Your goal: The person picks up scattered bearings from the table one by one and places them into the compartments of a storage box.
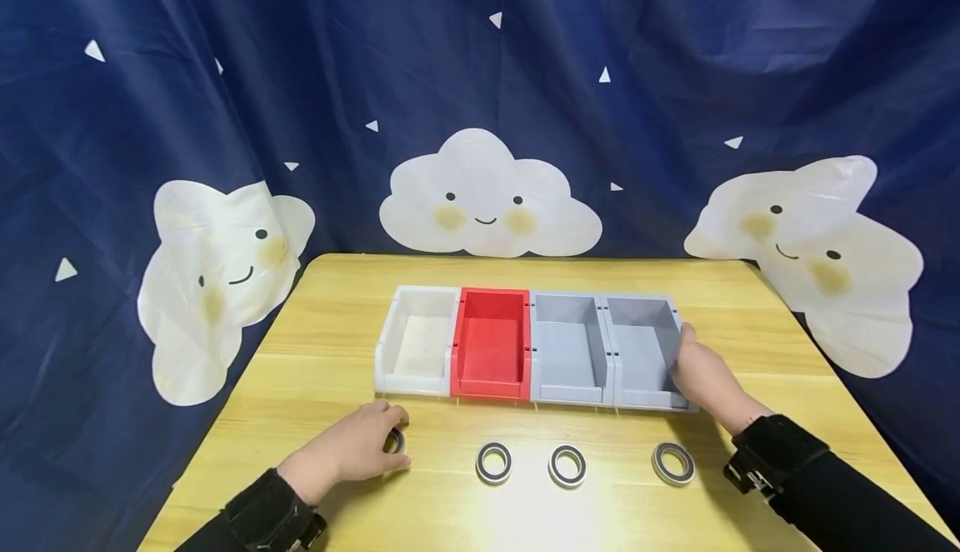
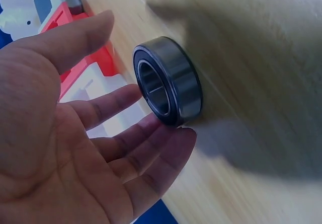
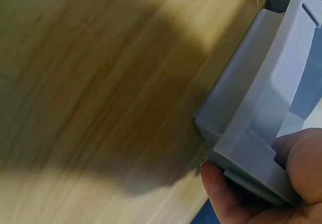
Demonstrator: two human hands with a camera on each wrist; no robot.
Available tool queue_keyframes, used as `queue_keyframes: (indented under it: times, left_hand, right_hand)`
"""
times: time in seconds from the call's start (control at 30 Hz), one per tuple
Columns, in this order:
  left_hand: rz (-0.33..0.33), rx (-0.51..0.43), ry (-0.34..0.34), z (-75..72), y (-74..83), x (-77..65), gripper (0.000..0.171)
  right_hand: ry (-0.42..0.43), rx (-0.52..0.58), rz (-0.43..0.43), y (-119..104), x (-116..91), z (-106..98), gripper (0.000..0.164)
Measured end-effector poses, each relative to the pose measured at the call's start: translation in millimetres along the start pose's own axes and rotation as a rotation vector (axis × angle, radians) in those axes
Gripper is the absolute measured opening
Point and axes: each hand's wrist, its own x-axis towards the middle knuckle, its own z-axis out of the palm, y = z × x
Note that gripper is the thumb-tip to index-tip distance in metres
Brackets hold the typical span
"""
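My left hand is at a ring-shaped ball bearing, the leftmost on the table. In the left wrist view its fingers reach to the near side and lower edge of the bearing, while the thumb stands apart from it. At the right end of the bin row, my right hand grips the side wall of the outer grey bin. The right wrist view shows the thumb over that wall and a finger against its outside.
Three more bearings lie along the front: one, another and a third under the right arm. Left of the gripped bin stand a second grey bin, a red bin and a white bin, side by side on the wooden table.
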Motion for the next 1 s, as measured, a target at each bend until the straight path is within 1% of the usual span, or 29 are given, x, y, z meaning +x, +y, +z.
queue_keyframes:
  times: [0.23, 0.47, 1.0]
  left_hand:
    - [0.010, -0.008, 0.000, -0.1, 0.9, -0.7, 0.052]
    - [0.020, -0.013, 0.002, 1.8, -1.5, -0.5, 0.051]
    - [0.019, -0.021, 0.019, 3.9, -2.5, -0.3, 0.048]
  right_hand:
    - [0.005, -0.013, -0.012, 3.0, -1.3, -2.5, 0.068]
    - [-0.007, -0.026, -0.003, 2.3, -1.0, -3.0, 0.071]
    - [0.000, -0.018, -0.003, 6.6, -1.2, -0.8, 0.070]
